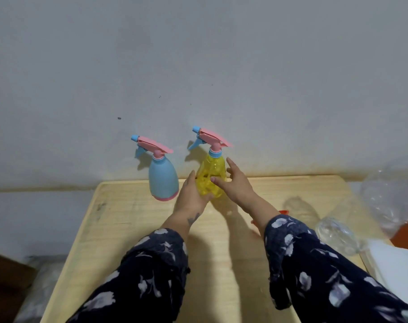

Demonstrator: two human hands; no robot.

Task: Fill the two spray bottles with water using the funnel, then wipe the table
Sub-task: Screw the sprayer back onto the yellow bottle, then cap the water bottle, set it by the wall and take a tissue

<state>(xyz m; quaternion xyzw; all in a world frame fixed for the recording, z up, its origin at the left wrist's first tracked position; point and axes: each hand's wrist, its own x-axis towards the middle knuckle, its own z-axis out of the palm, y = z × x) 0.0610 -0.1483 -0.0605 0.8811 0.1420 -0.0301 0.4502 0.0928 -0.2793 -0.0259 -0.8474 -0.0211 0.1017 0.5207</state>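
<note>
While both spray heads were seen to be screwed on, the filling itself could not be judged to have begun; the step in hand was taken to be the picking up of the yellow spray bottle (209,180) so that its pink and blue trigger head (210,139) could be removed.

The yellow spray bottle was found standing upright near the far edge of the wooden surface (133,229), close to the wall, with the blue spray bottle (163,180) upright just beside it on the left, apart from it. The lower left side of the yellow body was wrapped by the left hand (191,194), whose grip was closed round the bottle, fingers curled behind and beneath it. The right hand (235,183) was held at the bottle's right side with its grip spread open: the fingers were straight, the thumb was laid across the front of the body, and nothing was clasped by it. The bottle was thus set between the two hands, held by one and only touched by the other.

For the next move, it was judged that the collar under the trigger head would have to be taken by the right hand and turned while the body was steadied by the left.

An orange object (284,212), possibly the funnel, was partly hidden behind the right forearm, and a clear plastic bottle (338,234) was seen lying toward the right edge; whether water was held in it could not be told.
</note>
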